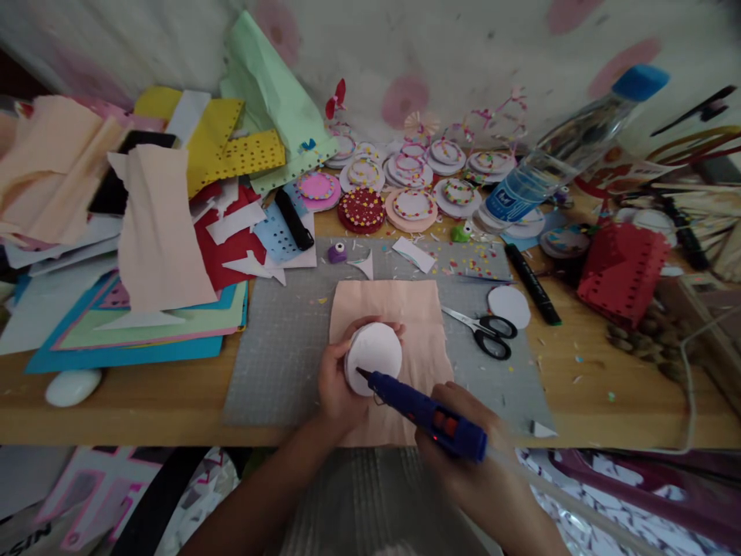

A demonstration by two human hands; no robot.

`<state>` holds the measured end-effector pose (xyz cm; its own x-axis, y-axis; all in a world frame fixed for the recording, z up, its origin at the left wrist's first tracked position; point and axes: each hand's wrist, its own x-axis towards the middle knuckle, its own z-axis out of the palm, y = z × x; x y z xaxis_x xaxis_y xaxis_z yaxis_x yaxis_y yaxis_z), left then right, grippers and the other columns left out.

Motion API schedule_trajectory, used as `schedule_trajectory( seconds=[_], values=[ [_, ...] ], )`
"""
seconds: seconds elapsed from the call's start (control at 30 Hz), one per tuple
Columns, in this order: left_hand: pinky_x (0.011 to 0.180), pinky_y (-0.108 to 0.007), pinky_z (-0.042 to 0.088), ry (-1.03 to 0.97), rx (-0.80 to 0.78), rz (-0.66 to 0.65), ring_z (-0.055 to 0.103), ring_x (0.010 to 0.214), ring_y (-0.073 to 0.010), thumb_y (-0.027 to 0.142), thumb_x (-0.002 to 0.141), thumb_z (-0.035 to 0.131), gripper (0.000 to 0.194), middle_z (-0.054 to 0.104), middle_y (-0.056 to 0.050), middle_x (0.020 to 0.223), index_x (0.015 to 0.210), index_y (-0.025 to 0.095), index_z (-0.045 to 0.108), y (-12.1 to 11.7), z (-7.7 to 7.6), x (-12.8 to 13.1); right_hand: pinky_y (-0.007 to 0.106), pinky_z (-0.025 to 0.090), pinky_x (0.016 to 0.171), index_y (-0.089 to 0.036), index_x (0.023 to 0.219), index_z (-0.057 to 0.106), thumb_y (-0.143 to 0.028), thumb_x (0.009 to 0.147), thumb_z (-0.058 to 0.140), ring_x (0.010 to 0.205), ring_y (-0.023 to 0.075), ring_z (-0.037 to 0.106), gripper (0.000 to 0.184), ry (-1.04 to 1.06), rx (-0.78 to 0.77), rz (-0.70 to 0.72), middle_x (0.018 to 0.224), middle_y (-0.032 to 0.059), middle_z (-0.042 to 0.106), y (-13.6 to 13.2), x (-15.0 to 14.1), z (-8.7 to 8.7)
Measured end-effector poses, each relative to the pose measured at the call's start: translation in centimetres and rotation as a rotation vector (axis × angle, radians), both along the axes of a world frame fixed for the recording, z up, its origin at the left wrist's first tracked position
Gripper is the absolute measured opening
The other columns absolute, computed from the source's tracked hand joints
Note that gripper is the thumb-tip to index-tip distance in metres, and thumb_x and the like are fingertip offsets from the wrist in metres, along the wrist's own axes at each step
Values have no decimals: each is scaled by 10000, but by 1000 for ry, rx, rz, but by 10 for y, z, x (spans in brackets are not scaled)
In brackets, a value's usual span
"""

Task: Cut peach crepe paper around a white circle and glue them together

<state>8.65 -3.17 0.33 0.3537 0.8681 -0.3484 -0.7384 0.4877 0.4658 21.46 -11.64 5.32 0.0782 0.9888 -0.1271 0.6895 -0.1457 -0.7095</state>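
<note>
My left hand (336, 382) is closed around the edge of a white paper disc (373, 357), holding it over a peach paper sheet (399, 309) on the grey cutting mat (278, 347). In my right hand (463, 432) is a blue glue gun (428, 413), gripped by its handle. The gun's nozzle tip touches the left lower part of the disc.
Black-handled scissors (486, 332), another white disc (509, 306) and a black marker (532, 283) lie to the right. A water bottle (556, 166) leans at the back right beside a red perforated paper piece (622, 270). Coloured paper piles (144, 232) fill the left. Decorated discs (405, 181) line the back.
</note>
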Motion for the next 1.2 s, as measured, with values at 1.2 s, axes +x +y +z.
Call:
schedule_trajectory(
  seconds=[1.2],
  values=[
    [1038, -494, 403, -45, -42, 13, 637, 1098, -314, 339, 771, 455, 384, 731, -134, 1021, 1026, 145, 667, 1, 1, 1, 241, 353, 515, -234, 661, 404, -175, 737, 503, 570, 144, 534, 139, -50, -5, 4, 631, -24, 500, -2, 6, -2]
  ],
)
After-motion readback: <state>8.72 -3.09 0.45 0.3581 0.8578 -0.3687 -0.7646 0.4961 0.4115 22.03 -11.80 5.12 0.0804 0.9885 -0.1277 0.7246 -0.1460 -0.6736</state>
